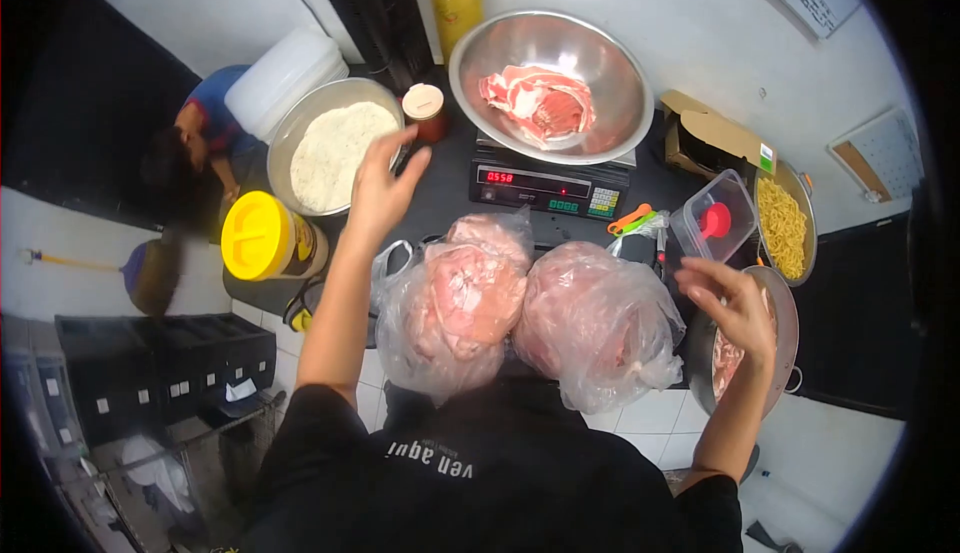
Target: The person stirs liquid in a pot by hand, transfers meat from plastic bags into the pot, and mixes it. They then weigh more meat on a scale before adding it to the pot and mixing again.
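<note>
My left hand (385, 181) is raised with its fingers apart, holding nothing, beside the bowl of white flour-like powder (345, 153) and below a red-brown jar with a pale lid (424, 105). My right hand (733, 305), also open, hovers over a metal pot (785, 338) with raw meat pieces in it. Two clear plastic bags of raw meat, a left one (465, 303) and a right one (600, 318), sit between my arms. Slices of raw meat (540, 103) lie in a large steel bowl (625, 103) on a digital scale (545, 190), whose red display reads 0.558.
A yellow-lidded tub (265, 238) stands at the left. To the right are a clear plastic container (735, 198) with a red scoop, measuring spoons (635, 220), a cardboard box (715, 128) and a pan of cut yellow strips (782, 223). Another person (205, 123) is at the far left.
</note>
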Demonstrator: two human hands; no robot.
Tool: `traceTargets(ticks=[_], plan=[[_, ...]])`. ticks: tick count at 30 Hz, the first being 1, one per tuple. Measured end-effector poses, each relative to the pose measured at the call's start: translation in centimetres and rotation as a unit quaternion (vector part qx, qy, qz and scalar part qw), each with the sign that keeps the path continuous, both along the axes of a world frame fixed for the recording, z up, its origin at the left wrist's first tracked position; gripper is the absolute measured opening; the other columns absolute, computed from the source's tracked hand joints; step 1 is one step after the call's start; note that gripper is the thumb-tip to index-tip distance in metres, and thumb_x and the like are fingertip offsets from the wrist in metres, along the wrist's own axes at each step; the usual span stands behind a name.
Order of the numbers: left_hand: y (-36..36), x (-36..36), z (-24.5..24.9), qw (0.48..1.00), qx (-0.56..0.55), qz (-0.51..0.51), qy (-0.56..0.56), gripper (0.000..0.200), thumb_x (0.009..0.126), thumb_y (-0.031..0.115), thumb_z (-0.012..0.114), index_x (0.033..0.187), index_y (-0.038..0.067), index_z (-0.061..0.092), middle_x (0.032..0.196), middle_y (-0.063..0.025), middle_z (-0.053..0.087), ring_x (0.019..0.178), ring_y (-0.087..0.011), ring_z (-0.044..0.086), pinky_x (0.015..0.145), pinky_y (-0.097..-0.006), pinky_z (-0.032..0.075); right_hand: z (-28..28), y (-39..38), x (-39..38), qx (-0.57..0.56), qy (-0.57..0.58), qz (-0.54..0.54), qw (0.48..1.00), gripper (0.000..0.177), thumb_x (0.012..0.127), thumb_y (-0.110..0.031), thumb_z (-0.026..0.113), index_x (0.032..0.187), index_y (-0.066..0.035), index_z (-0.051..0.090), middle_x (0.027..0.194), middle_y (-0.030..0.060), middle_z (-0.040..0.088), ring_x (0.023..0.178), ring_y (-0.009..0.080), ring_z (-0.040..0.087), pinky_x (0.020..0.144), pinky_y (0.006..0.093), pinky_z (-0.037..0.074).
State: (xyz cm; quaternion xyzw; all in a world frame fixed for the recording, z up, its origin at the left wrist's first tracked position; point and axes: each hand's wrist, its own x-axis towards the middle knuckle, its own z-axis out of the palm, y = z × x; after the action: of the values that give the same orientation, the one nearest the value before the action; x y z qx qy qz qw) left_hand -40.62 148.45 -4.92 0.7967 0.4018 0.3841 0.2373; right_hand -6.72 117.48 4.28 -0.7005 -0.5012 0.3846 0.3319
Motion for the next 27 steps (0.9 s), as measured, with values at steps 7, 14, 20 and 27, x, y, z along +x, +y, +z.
traceTargets(ticks=[7,14,20,27], plan=[[-12.3,-6.5,-5.9,0.987,-0.128,0.089,0.037,0.044,0.084,0.025,0.071,0.120,0.004,0.060,0.125,-0.0180,0.057,0.117,-0.0328,0.054,0.100,-0.0385,0.042,-2.4,-2.3,-0.2,-0.029,-0.123,0.078,0.989,0.033,0.085,-0.011,0.067,0.114,0.003,0.062,0.096,0.0171,0.067,0.086,0.0249,0.067,0.075,0.0319,0.052],[-20.7,-3.8,-4.8,0.988,-0.128,0.050,0.077,0.046,0.083,0.023,0.071,0.123,0.004,0.058,0.128,-0.0203,0.053,0.121,-0.0350,0.051,0.101,-0.0397,0.041,-5.7,-7.1,0.3,0.023,-0.198,0.133,0.971,0.030,0.086,-0.015,0.064,0.108,0.005,0.064,0.101,0.0225,0.065,0.086,0.0377,0.065,0.076,0.0404,0.051],[-25.5,-1.3,-2.4,0.994,-0.082,0.044,0.050,0.043,0.084,0.019,0.070,0.123,0.004,0.059,0.126,-0.0196,0.055,0.120,-0.0335,0.052,0.102,-0.0394,0.039,-5.2,-10.9,1.0,0.065,-0.178,0.035,0.981,0.026,0.089,-0.014,0.061,0.109,0.003,0.065,0.101,0.0197,0.066,0.086,0.0302,0.065,0.076,0.0348,0.050],[-27.7,-1.4,-1.2,0.991,-0.097,0.089,0.035,0.044,0.085,0.018,0.070,0.125,0.005,0.058,0.134,-0.0204,0.049,0.125,-0.0336,0.048,0.105,-0.0399,0.036,-15.1,-8.5,-4.7,0.025,-0.055,0.121,0.991,0.041,0.084,-0.012,0.062,0.123,0.002,0.058,0.115,0.0258,0.061,0.110,0.0381,0.058,0.095,0.0414,0.045]])
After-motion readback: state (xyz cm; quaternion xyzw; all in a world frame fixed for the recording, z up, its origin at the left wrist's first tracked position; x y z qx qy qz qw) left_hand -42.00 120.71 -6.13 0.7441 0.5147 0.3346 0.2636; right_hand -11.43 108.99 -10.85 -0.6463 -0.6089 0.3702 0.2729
